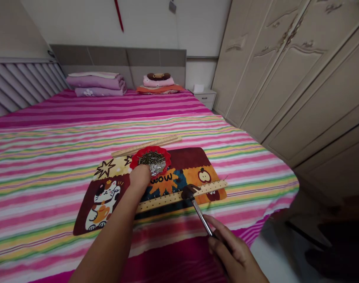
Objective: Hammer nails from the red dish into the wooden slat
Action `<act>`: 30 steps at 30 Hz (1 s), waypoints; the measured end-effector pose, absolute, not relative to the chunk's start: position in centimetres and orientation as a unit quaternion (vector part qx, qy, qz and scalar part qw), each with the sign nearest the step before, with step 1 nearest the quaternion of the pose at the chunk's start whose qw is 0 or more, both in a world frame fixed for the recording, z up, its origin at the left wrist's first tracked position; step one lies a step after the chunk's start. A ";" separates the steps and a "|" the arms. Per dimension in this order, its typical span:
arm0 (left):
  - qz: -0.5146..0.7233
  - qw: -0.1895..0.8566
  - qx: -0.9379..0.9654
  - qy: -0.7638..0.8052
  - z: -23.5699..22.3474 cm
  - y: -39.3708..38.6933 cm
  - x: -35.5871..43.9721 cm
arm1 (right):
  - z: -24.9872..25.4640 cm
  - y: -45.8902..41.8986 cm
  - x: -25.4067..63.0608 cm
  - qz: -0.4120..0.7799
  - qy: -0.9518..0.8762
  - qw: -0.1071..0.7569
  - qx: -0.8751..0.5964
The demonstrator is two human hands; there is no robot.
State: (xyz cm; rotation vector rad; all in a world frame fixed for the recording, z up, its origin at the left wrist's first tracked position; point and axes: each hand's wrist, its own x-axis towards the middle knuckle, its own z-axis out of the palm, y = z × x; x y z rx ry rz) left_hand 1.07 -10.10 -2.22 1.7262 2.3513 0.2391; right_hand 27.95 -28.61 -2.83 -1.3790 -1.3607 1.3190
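My right hand (231, 251) is closed round the handle of a claw hammer (202, 215). The hammer's dark head lies over a pale wooden strip (158, 202) with rows of small holes or nail points. My left hand (140, 179) reaches to the near edge of a red scalloped bowl (168, 157); its fingers are hidden from view. Inside the bowl is a heap of thin metal nails (152, 159). Bowl and strip both rest on a printed mat (191, 157) with a cat, an apple and the word "WOW".
Behind the bowl lie more wooden strips (147, 145). A striped bedspread (50, 165) spreads under everything. Folded purple bedding (98, 84) and a pink and orange pile (158, 83) sit by the headboard (108, 59). A wardrobe (285, 78) stands at right.
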 end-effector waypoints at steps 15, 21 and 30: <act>0.490 0.383 0.416 0.663 -1.0 -17.3 -2.3 | -2.6 -30.5 27.5 0.541 -0.538 0.381 -0.522; 0.565 0.469 0.286 0.616 -2.1 -22.1 -2.6 | -2.0 -31.4 26.9 0.566 -0.542 0.354 -0.511; 0.530 0.521 0.279 0.608 -3.6 -24.5 -3.4 | -2.7 -31.3 27.0 0.582 -0.561 0.334 -0.484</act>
